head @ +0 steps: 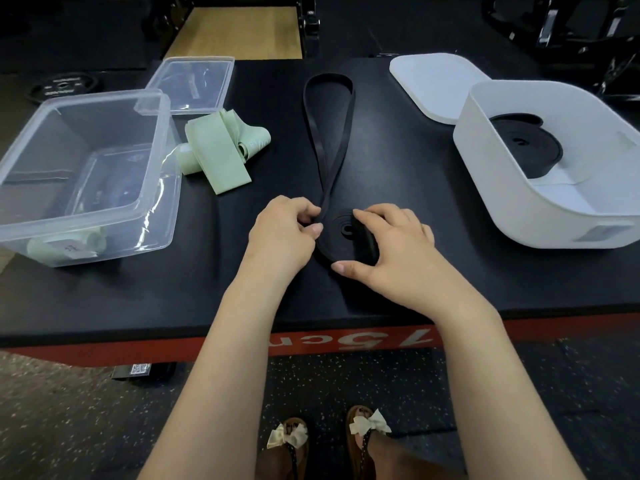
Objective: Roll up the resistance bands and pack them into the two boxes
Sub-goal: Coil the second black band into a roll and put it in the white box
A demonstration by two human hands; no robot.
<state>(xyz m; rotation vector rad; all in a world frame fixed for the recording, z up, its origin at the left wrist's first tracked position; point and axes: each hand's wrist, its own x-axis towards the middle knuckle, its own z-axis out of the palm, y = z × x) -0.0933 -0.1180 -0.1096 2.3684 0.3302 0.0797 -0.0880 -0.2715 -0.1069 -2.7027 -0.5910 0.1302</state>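
A long black resistance band (329, 109) lies on the black table, its near end wound into a flat coil (341, 230). My right hand (388, 247) grips the coil from the right, thumb at its near edge. My left hand (284, 230) pinches the band's loose strands just left of the coil. A pale green band (221, 143) lies loosely folded beside the clear plastic box (162, 161), which holds a rolled green band (65, 249). The white box (485, 168) on the right holds a rolled black band (526, 143).
A clear lid (194, 81) lies behind the plastic box, and a white lid (433, 81) lies behind the white box. The table's red front edge (346, 341) runs below my forearms. Gym equipment and a weight plate (62, 86) stand beyond the table.
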